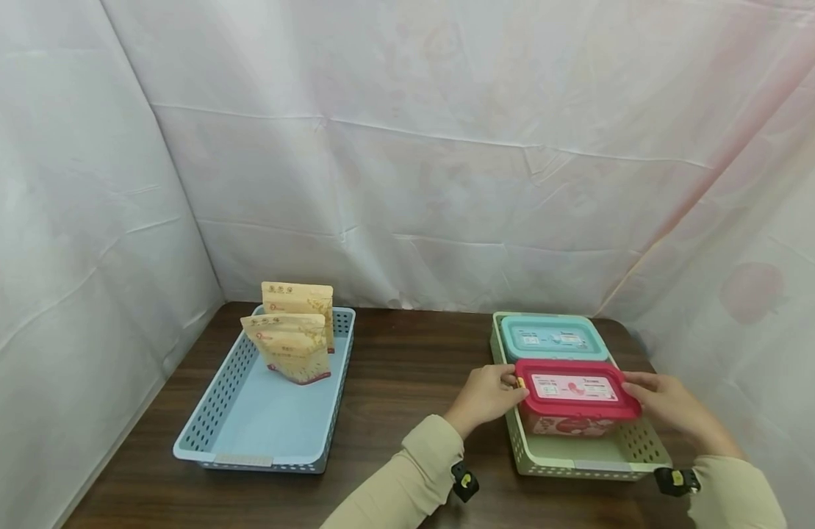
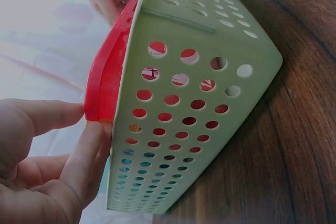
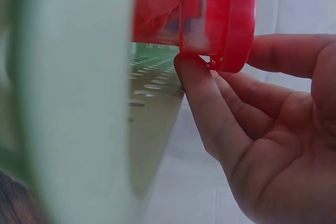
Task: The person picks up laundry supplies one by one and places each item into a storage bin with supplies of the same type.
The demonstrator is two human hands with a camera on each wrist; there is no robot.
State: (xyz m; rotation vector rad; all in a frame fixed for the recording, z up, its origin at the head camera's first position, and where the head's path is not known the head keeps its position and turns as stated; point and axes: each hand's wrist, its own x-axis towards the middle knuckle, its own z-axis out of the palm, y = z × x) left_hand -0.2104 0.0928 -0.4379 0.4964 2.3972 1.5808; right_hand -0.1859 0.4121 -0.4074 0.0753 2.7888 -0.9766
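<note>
A clear plastic box with a red lid [image 1: 576,389] and a pink label sits within the green basket [image 1: 546,468], its lid above the rim. My left hand [image 1: 486,397] pinches the lid's left end, and the left wrist view shows that hand's fingertips [image 2: 94,129] at the red edge. At the other end, my right hand [image 1: 668,404] grips the lid between thumb and fingers. Behind it in the same basket is a box with a light blue lid [image 1: 554,336]. Whether the red-lidded box touches the basket's floor cannot be told.
On the left of the dark wooden table [image 1: 414,382] stands a blue basket [image 1: 268,426]. Two yellow pouches, a front one [image 1: 291,349] and a back one [image 1: 298,300], stand at its far end. White cloth [image 1: 414,184] hangs behind and on both sides.
</note>
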